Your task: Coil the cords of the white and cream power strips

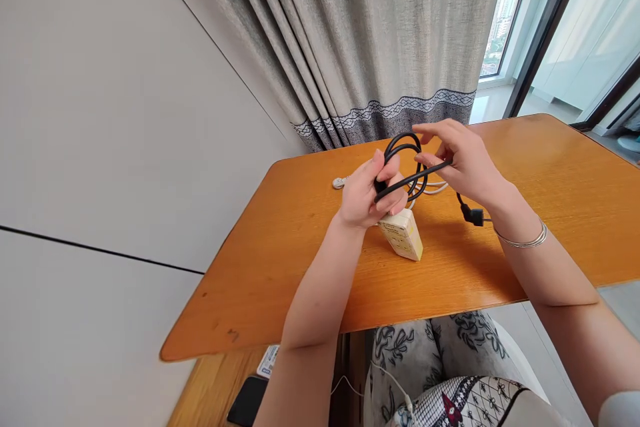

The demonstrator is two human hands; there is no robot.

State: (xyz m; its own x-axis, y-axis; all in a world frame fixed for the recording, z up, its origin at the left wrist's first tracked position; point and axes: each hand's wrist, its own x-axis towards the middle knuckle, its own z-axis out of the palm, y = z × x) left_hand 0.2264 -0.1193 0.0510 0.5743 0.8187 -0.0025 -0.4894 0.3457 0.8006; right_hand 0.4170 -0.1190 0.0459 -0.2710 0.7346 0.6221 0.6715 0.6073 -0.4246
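A black power cord [407, 181] is looped in the air above the table, its coils gathered in my left hand [367, 193], whose fingers are closed round them. On the right, my right hand [465, 157] has a stretch of the same cord running into it, between thumb and palm; its index finger reaches toward the top of the loops. The black plug [473, 215] hangs from the cord below my right wrist. Under my left hand a cream power strip [404, 235] stands on the table, partly hidden. Behind the loops lies a white cable [436, 188].
The orange-brown wooden table [280, 280] stretches across the view. A small white object [340, 183] lies on it beyond my left hand. Below its edge, a dark phone [249, 400] rests on a wooden surface. A grey curtain [390, 33] hangs behind, beside a white wall panel [125, 113].
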